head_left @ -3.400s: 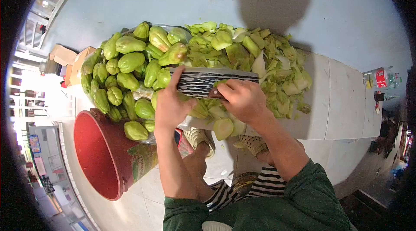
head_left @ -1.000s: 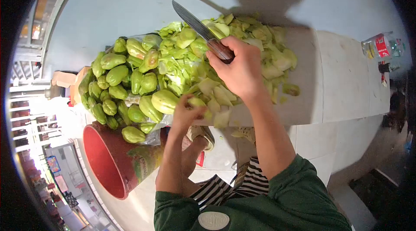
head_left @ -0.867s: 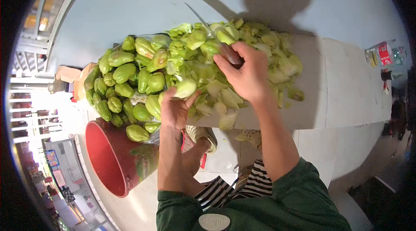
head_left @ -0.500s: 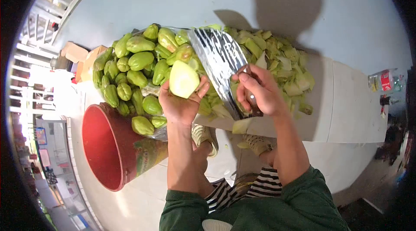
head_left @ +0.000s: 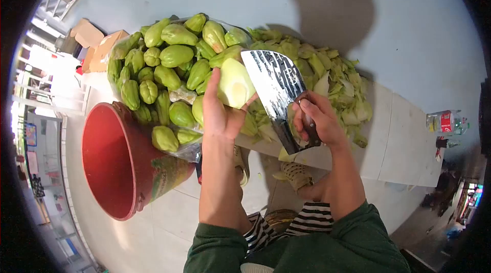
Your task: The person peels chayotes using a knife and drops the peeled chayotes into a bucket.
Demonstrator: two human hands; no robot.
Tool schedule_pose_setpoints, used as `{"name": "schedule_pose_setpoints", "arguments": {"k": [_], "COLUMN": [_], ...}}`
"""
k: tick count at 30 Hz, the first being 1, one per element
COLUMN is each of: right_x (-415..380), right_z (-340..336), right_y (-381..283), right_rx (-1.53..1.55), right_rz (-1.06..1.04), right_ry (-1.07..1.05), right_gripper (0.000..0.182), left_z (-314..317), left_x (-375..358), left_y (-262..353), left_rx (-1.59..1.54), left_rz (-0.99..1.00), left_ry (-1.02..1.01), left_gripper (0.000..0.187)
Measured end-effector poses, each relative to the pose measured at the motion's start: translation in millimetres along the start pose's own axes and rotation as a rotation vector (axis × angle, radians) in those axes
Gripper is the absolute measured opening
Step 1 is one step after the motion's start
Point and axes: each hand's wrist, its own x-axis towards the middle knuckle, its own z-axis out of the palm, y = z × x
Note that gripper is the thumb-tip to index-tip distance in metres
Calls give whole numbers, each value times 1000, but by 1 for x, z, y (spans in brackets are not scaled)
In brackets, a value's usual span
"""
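My left hand (head_left: 223, 115) holds a pale, peeled chayote (head_left: 236, 84), fingers and thumb around its sides and a cut face turned up. In my right hand (head_left: 318, 119) is the brown handle of a broad cleaver (head_left: 279, 86). Its shiny blade, with dark stripes and a stamped mark, points up and left, close beside the peeled chayote. Behind my left hand lies a heap of unpeeled green chayotes (head_left: 176, 55) on clear plastic. A pile of green peels (head_left: 337, 83) spreads behind and to the right of the cleaver.
A red bucket (head_left: 110, 163) lies tipped at the left with its mouth toward me. An open cardboard box (head_left: 105, 50) is at the back left. On the tiled ledge (head_left: 404, 140) at the right lies a plastic bottle (head_left: 446, 121). My feet are below the ledge.
The peeled chayote has turned in my left hand and now sits slightly right, nearer the cleaver blade. The cleaver has moved a little right and down. The camera view has shifted slightly.
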Motion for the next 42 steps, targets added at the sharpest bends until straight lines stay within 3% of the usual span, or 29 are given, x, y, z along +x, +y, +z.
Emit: {"name": "schedule_pose_setpoints", "arguments": {"k": [6, 13, 19, 22, 24, 28, 37, 40, 42], "right_x": [3, 3, 4, 4, 3, 3, 4, 4, 4], "right_z": [7, 17, 20, 15, 12, 10, 15, 20, 23], "right_y": [7, 7, 9, 9, 6, 4, 7, 9, 8], "right_rx": [-67, -51, -7, 25, 74, 47, -78, -154, -181], "right_rz": [-17, -62, -139, -107, -79, -46, -93, -145, -153], "right_ry": [9, 66, 124, 127, 77, 33, 105, 123, 124], "right_gripper": [32, 31, 33, 32, 31, 30, 28, 27, 26], "left_z": [-8, -4, -4, -3, -7, -1, -1, -12, -15], "left_x": [3, -1, 3, 3, 2, 0, 4, 10, 11], "left_y": [1, -21, -45, -43, -32, -31, -43, -48, -48], "left_rx": [-22, -22, -93, -83, -155, -85, 84, 170, 417], "left_rz": [54, -2, 65, 49, -98, -85, 78, 182, 360], "left_ry": [-63, 7, -137, -117, -245, -178, -39, -5, 31], "left_gripper": [43, 43, 45, 46, 45, 45, 42, 38, 36]}}
